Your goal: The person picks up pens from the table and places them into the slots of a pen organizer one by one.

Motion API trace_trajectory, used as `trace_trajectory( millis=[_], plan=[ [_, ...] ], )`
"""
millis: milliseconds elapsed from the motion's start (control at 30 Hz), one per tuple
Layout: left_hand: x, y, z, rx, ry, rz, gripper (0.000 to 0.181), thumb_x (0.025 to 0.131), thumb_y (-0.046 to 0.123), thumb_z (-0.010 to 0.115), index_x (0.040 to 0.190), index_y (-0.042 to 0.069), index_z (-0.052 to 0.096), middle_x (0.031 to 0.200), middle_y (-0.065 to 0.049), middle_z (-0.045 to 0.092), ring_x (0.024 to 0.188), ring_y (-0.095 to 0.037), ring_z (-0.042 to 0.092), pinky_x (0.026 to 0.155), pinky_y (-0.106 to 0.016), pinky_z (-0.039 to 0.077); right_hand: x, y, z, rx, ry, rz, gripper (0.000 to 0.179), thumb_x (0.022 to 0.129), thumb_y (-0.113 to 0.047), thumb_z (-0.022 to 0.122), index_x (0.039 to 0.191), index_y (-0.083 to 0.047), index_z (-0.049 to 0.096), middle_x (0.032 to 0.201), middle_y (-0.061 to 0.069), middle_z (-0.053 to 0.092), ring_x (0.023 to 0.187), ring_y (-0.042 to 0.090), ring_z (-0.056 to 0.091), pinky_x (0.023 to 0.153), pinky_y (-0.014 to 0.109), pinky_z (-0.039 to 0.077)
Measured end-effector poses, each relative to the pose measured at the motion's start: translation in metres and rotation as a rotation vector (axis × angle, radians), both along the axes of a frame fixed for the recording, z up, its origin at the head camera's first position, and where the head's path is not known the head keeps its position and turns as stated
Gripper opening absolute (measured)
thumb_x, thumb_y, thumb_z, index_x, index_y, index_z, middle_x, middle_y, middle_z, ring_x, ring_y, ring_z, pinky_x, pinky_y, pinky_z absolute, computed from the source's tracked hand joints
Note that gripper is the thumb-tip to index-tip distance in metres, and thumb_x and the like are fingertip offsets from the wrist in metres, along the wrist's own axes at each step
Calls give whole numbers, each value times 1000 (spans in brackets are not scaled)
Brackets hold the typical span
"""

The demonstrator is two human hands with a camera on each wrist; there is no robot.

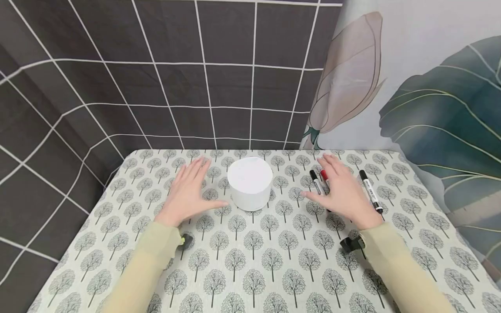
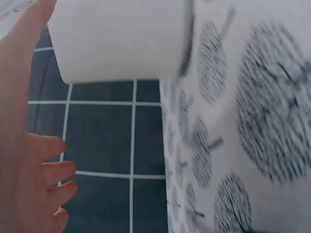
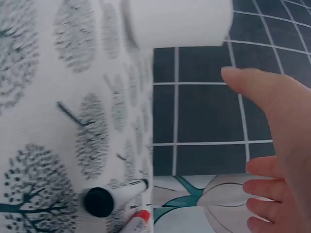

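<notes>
A plain white cylindrical container stands upright on the table, its round top facing up. My left hand is just to the left of it, fingers straight and thumb spread toward its side. In the left wrist view the container's wall shows close beside the thumb. My right hand hovers at the right, fingers extended and holding nothing. Partly behind it lie a black-capped white marker and a red-capped marker. Another black-and-white marker lies just right of that hand.
A white cloth with grey tree prints covers the table. Behind it hangs a dark curtain with a white grid, and at the right a pale curtain with large leaf and flower prints. Dark bands sit at both wrists.
</notes>
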State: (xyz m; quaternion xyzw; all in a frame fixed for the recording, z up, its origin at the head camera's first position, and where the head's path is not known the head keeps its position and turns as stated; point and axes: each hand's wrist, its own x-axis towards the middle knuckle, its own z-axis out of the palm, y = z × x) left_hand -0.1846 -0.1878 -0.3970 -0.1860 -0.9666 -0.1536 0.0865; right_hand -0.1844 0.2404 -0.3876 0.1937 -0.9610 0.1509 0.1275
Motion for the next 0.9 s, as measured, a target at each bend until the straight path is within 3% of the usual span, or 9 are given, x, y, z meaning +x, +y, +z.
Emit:
trace_trajectory(
  millis=[200, 367, 500, 733, 900],
  plan=[
    [4, 17, 13, 134, 2, -42, 134, 67, 83, 73, 164, 14, 13, 169, -1, 8, 154, -22, 7, 123, -48, 5, 4, 7, 15, -167, 16, -37, 91, 85, -55, 78, 149, 2, 46, 156, 23, 39, 143, 45, 34, 113, 64, 29],
    [4, 37, 16, 312, -66, -52, 133, 64, 78, 80, 165, 21, 16, 168, 3, 14, 153, -23, 14, 118, -61, 18, 9, 17, 20, -247, -33, -107, 86, 87, -54, 77, 148, -2, 49, 148, 23, 50, 134, 47, 45, 108, 68, 32],
    [3, 53, 15, 400, -113, -19, 132, 62, 75, 84, 164, 18, 21, 167, 0, 20, 152, -27, 19, 115, -65, 23, 14, 22, 20, -298, -80, -139, 84, 86, -55, 77, 147, -3, 52, 142, 20, 57, 126, 45, 53, 103, 65, 40],
    [3, 74, 9, 532, -178, 68, 130, 59, 67, 90, 162, 18, 27, 165, -7, 28, 149, -32, 25, 110, -69, 28, 28, 22, 9, -346, -130, -149, 80, 84, -52, 81, 140, 1, 58, 129, 24, 64, 108, 46, 65, 88, 60, 53],
    [3, 79, 2, 600, -211, 99, 128, 58, 65, 92, 161, 20, 31, 162, -6, 33, 146, -31, 32, 110, -65, 32, 32, 17, -13, -302, -175, -176, 73, 83, -47, 84, 131, 4, 64, 105, 21, 73, 90, 35, 70, 80, 53, 57]
  ],
)
